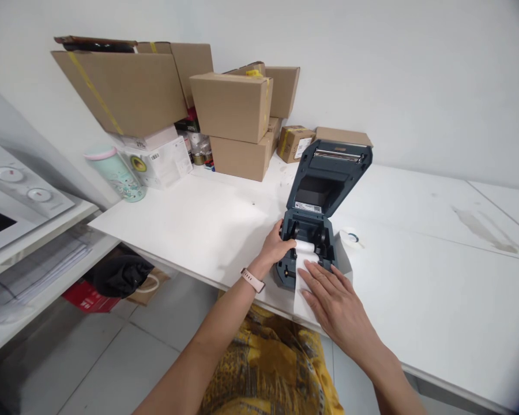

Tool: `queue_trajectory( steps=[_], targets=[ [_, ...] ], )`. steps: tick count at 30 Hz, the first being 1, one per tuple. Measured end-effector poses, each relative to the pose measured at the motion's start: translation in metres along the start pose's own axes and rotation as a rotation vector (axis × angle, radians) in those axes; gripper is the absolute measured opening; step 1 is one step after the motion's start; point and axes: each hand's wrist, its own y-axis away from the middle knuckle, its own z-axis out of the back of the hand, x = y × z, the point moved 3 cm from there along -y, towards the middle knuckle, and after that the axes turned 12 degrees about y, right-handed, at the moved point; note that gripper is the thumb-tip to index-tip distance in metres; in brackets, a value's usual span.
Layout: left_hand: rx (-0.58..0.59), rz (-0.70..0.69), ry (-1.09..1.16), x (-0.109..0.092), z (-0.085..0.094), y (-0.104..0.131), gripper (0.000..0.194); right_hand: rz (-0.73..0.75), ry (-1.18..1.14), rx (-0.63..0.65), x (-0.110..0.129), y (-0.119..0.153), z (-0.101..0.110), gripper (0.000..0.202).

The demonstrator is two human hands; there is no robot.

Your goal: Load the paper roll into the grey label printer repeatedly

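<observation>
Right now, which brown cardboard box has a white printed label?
The small yellow-taped cardboard box, between the stacked brown boxes and the raised dark blue-grey lid; no other brown box shows such a label.

- Printer point(350, 184) is a dark blue-grey, kinda slate, with black parts inside
- Paper point(305, 272) is just plain white
- Wristband point(253, 280) is pale pink
- Clothes point(268, 357) are the loud bit: mustard yellow with a busy darker print
- Tumbler point(123, 178) is mint green, pink up top, little printed design lower down
- Cartons point(125, 86) are regular cardboard brown, some with yellow tape point(93, 89)
- White box point(164, 164) has a green and yellow round picture
- Table point(415, 288), wall point(415, 86) and microwave point(8, 196) are all whitish
- Floor point(160, 308) is pale grey with darker tile lines
- Bag point(86, 297) is bright red
</observation>
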Motion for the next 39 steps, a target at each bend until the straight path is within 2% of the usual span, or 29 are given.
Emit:
queue_trajectory(
  steps=[4,6,7,9,12,14,16,18,20,22,23,24,26,28,30,32,34,36,39],
  targets=[
    [-0.041,-0.014,-0.153,-0.011,0.0,0.008,0.081,0.001,0.014,0.003,0.003,-0.001,-0.001,0.039],
    [-0.111,-0.15,-0.305,-0.021,0.001,0.027,0.08,-0.001,-0.005,0.006,0.003,0.001,0.0,0.04],
    [-0.14,-0.27,-0.369,-0.027,0.001,0.041,0.076,0.004,-0.032,0.009,0.001,0.002,0.002,0.041],
    [-0.051,-0.505,-0.467,-0.032,-0.002,0.077,0.062,0.017,-0.14,0.009,-0.006,0.002,0.011,0.04],
    [0.168,-0.679,-0.612,-0.022,-0.007,0.131,0.043,-0.111,-0.322,-0.106,-0.04,-0.012,0.035,0.035],
    [0.232,-0.731,-0.682,-0.012,-0.007,0.156,0.04,-0.317,-0.331,-0.313,-0.078,-0.038,0.053,0.032],
    [0.245,-0.749,-0.72,-0.004,-0.005,0.17,0.039,-0.537,-0.313,-0.494,-0.12,-0.078,0.064,0.035],
    [0.239,-0.761,-0.744,-0.001,-0.004,0.173,0.037,-0.659,-0.408,-0.46,-0.156,-0.128,0.06,0.048],
    [0.241,-0.784,-0.781,0.0,-0.004,0.172,0.036,-0.715,-0.52,-0.329,-0.182,-0.175,0.05,0.055],
    [0.24,-0.819,-0.817,0.0,-0.004,0.171,0.035,-0.701,-0.58,-0.226,-0.19,-0.202,0.043,0.065],
    [0.237,-0.834,-0.827,-0.001,-0.004,0.17,0.034,-0.682,-0.592,-0.208,-0.187,-0.206,0.042,0.07],
    [0.232,-0.846,-0.829,-0.001,-0.004,0.17,0.034,-0.663,-0.604,-0.207,-0.181,-0.202,0.042,0.074],
    [0.208,-0.876,-0.795,-0.004,-0.004,0.172,0.034,-0.62,-0.574,-0.283,-0.158,-0.177,0.044,0.073],
    [0.173,-0.924,-0.726,-0.011,-0.002,0.175,0.034,-0.539,-0.439,-0.441,-0.126,-0.134,0.046,0.061],
    [0.119,-0.988,-0.649,-0.02,0.003,0.179,0.034,-0.378,-0.248,-0.574,-0.087,-0.087,0.042,0.052],
    [0.054,-1.054,-0.6,-0.031,0.009,0.179,0.032,-0.219,-0.193,-0.576,-0.052,-0.044,0.028,0.051],
    [-0.032,-1.098,-0.586,-0.042,0.015,0.173,0.03,-0.116,-0.194,-0.471,-0.026,-0.013,0.011,0.051],
    [-0.124,-1.09,-0.587,-0.053,0.019,0.16,0.03,-0.098,-0.24,-0.365,-0.015,0.006,0.0,0.051],
    [-0.202,-1.049,-0.559,-0.071,0.016,0.127,0.027,-0.146,-0.399,-0.279,-0.021,0.011,0.0,0.049]
  ],
)
